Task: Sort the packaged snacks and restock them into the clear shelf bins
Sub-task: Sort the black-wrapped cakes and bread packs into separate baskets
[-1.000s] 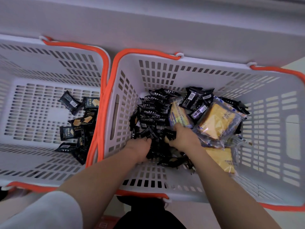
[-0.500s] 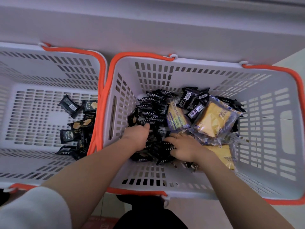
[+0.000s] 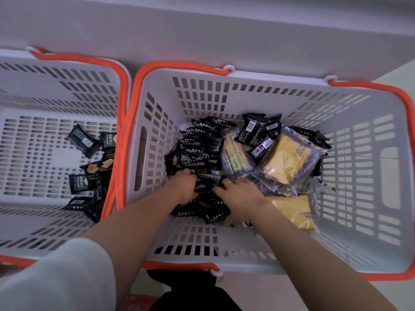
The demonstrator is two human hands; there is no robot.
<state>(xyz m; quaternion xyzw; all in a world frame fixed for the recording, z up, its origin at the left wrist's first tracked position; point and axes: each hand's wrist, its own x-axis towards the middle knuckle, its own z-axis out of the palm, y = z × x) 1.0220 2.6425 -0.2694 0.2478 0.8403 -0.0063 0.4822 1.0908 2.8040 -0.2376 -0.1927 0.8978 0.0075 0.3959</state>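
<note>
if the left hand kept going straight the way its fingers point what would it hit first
Likely more of the small black snack packets heaped just ahead of the left hand, then the white slotted plastic basket's far wall. Depth is unclear, and the fingers look already buried in the pile.

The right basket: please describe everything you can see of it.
The right basket is a pale plastic crate with slotted walls and floor and orange handles folded along its rim. It stands beside the left basket, their rims close together. It holds a pile of black snack packs and clear-wrapped yellow cakes. Both hands, left hand and right hand, reach into the black pile.
</note>
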